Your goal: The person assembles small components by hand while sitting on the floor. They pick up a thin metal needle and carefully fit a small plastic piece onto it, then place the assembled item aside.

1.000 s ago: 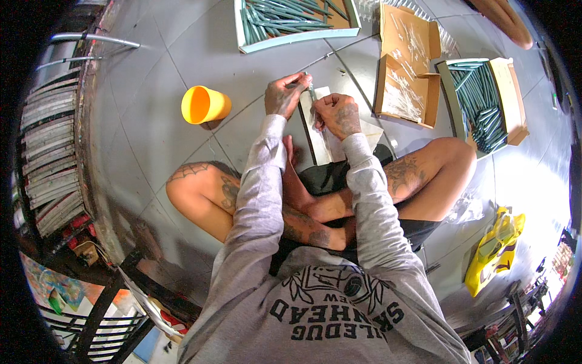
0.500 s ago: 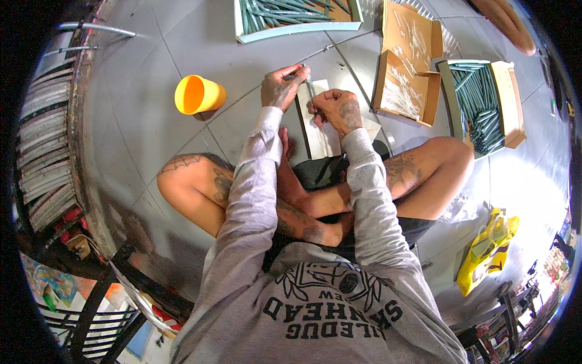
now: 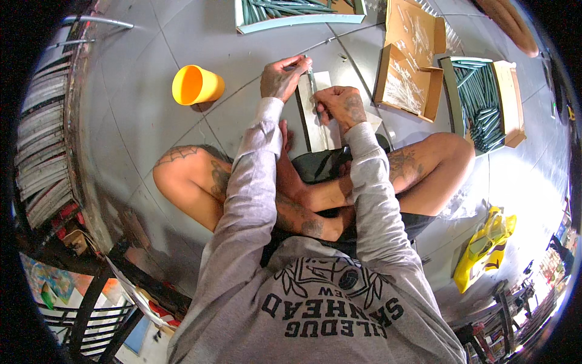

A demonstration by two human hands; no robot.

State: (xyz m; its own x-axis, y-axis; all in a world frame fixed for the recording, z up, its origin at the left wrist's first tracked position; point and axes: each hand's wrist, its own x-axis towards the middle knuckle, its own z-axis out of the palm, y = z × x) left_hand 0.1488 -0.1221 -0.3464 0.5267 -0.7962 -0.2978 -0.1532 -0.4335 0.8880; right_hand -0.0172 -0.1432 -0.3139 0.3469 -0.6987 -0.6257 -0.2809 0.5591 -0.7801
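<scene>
A slim dark green pen (image 3: pixel 311 80) is held between my two hands, running from one to the other. My left hand (image 3: pixel 280 79) pinches its far end. My right hand (image 3: pixel 341 107) is closed about its near end, and the fingers hide part of it. Below both hands a pale flat board (image 3: pixel 320 138) lies on the floor in front of my crossed legs. To the right, an open cardboard box (image 3: pixel 429 106) contains many thin whitish sticks, too fine to make out singly.
A yellow cup (image 3: pixel 209 86) lies on its side at the left. Boxes of green pens stand at the far edge (image 3: pixel 303 23) and at the right (image 3: pixel 450 91). A yellow bag (image 3: pixel 479 258) lies on the tiled floor (image 3: pixel 151 67). Another person's bare limb (image 3: pixel 512 27) shows at the far right.
My right hand has shifted slightly nearer to me along the pen, and my left hand slightly away. The whole view has also moved a little.
</scene>
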